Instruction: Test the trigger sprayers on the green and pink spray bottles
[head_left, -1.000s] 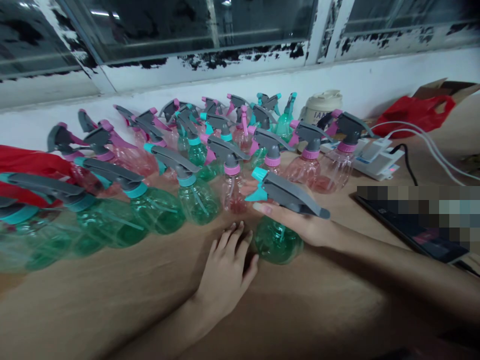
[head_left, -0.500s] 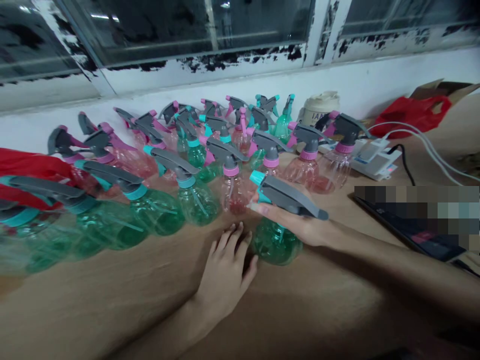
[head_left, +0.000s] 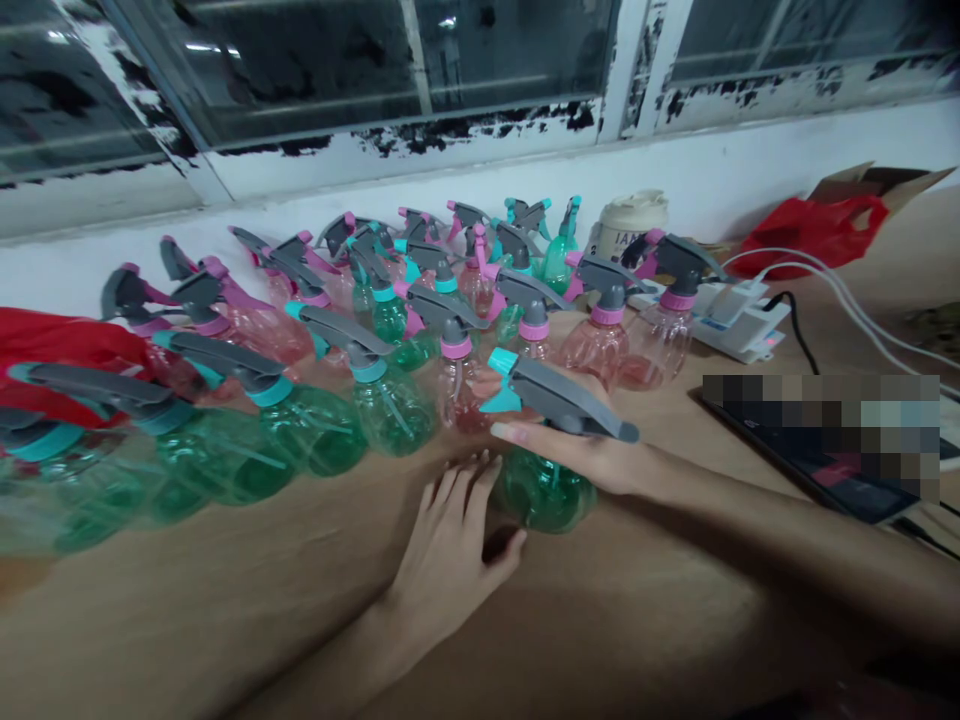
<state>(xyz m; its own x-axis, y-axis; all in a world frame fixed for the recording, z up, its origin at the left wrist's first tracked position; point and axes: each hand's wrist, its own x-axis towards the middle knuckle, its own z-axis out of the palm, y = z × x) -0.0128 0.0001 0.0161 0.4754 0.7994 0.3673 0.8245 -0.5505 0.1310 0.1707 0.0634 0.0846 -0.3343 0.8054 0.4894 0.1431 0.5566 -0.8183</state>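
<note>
A green spray bottle (head_left: 546,495) with a grey and turquoise spray head stands upright on the wooden table. My right hand (head_left: 600,458) is wrapped round its neck, just under the spray head; the thumb shows in front and the other fingers are mostly hidden behind. Just left of this bottle, my left hand (head_left: 450,535) lies low over the table with its fingers stretched out and nothing held. Its thumb tip is close to the bottle's base; whether they touch I cannot tell. A pink spray bottle (head_left: 459,395) stands right behind, and another green spray bottle (head_left: 394,415) is to its left.
Many pink and green spray bottles crowd toward the wall. Red plastic lies at the left (head_left: 75,350), and a red bag (head_left: 814,235) is at the back right. A white power strip (head_left: 739,325) with cables and a dark device (head_left: 795,455) are on the right.
My right thumb has slid down from beside the trigger, which now shows, to the bottle's neck. My left thumb has spread slightly outward. The view has shifted a little.
</note>
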